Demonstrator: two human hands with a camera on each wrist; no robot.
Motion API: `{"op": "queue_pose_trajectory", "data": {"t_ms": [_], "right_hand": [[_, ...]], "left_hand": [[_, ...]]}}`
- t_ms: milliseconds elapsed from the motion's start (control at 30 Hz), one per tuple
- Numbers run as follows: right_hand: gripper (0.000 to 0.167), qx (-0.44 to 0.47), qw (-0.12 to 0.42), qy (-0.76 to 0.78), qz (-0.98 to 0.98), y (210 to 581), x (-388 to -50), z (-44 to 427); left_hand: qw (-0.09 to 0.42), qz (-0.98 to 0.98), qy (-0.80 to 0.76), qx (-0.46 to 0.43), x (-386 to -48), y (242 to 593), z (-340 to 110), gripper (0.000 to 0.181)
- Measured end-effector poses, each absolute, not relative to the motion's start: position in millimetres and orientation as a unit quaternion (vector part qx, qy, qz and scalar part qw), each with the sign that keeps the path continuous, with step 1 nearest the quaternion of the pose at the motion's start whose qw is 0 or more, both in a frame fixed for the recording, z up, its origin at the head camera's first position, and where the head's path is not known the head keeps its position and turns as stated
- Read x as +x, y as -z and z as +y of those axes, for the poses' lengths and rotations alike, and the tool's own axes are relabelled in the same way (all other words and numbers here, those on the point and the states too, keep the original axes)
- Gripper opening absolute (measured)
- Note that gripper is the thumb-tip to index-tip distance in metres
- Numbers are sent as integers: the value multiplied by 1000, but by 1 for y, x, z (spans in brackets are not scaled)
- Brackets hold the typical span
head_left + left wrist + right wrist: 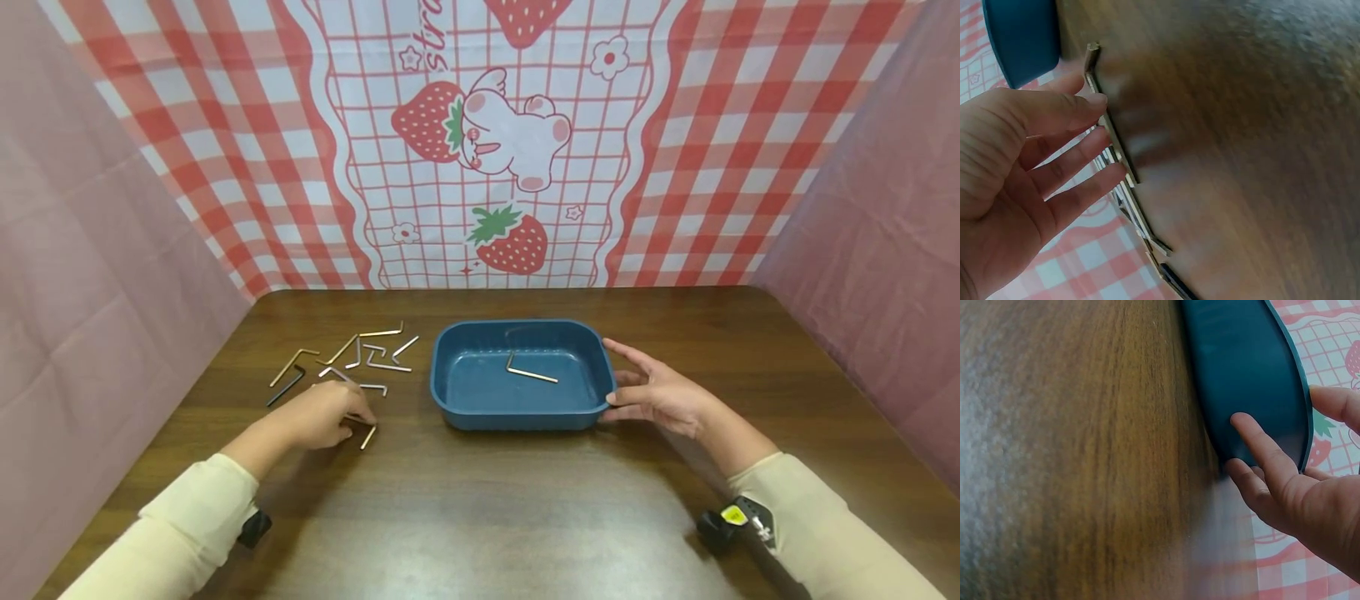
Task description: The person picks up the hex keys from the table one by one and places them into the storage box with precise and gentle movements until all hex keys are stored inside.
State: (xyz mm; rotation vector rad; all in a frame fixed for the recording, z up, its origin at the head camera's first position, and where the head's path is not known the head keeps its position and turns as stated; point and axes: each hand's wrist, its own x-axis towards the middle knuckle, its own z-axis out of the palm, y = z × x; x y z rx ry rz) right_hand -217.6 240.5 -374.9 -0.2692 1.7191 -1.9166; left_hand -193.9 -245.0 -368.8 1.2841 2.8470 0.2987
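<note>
My left hand (330, 414) pinches a brass-coloured hex key (368, 437) between thumb and fingers, low over the table's left part. In the left wrist view that hex key (1113, 134) runs along the fingertips, its short bent end beyond the thumb. Several other hex keys, such as a black one (287, 387) and a silver one (390, 367), lie just behind this hand. My right hand (663, 400) touches the right end of a blue rectangular bin (525, 422) with spread, fairly straight fingers. Inside the bin lies one brass-coloured hex key (534, 376).
A brown wooden table (480, 508) carries everything. Behind it hangs a red-and-white checked curtain (720, 142) with strawberry prints. Pink cloth (862, 192) hangs at both sides. Each wrist wears a small dark camera.
</note>
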Motion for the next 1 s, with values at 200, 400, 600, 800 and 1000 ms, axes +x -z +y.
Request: {"op": "queue_pose_trajectory", "data": {"t_ms": [200,400,600,800,1000], "right_hand": [[94,-103,275,712,638,374,-218,241],[95,-103,275,709,641,375,-218,243],[95,-99,272,706,646,378,-219,242],[95,-98,274,706,646,379,-220,242],[95,-94,273,706,646,379,-220,242]], "left_hand": [[-8,911,-80,404,-196,373,-245,30],[-27,901,-78,425,-201,378,-242,32],[-43,893,-69,443,-203,380,-240,28],[-49,895,-51,441,-201,380,-238,24],[-48,909,-49,412,-200,381,-237,29]]}}
